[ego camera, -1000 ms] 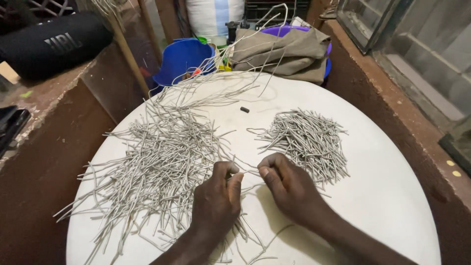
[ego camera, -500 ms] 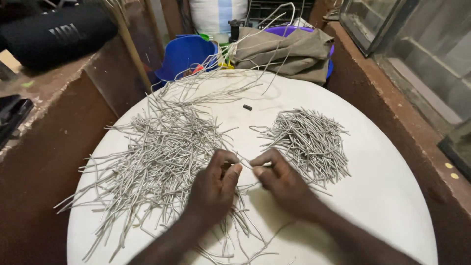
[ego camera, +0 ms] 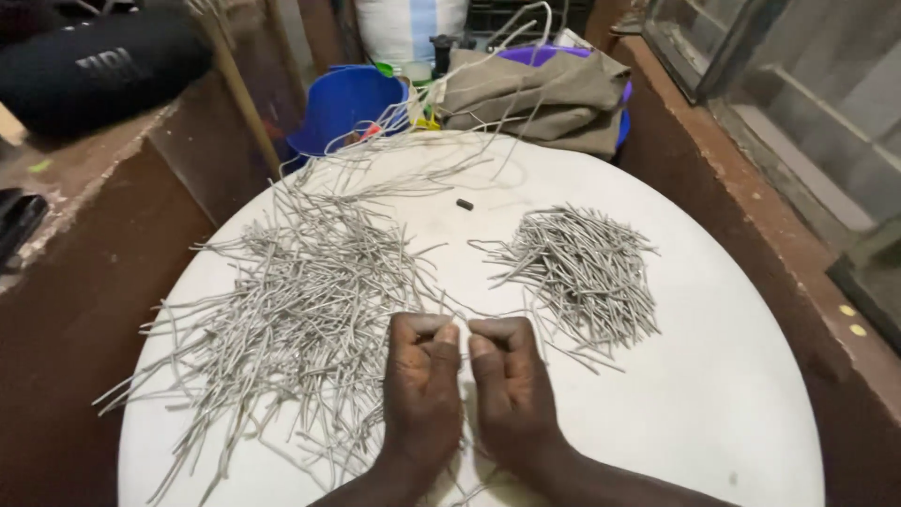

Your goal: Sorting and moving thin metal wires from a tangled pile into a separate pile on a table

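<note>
1. Left hand (ego camera: 422, 385) and right hand (ego camera: 511, 380): grip curled tight, knuckles touching; contents hidden, so it cannot be told what either holds.
2. Loose grey wire pieces (ego camera: 291, 310) lie just left of the hands on the round white table (ego camera: 732, 404).
3. Compact wire pile (ego camera: 582, 268) lies right.
4. Forearms cut off below.

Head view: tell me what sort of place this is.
Probably a small home or backyard workshop for handwork. A round white table carries two heaps of short grey cords, both hands are closed side by side at its near edge, and rough brown walls, a blue bucket and folded cloth crowd round it.
</note>
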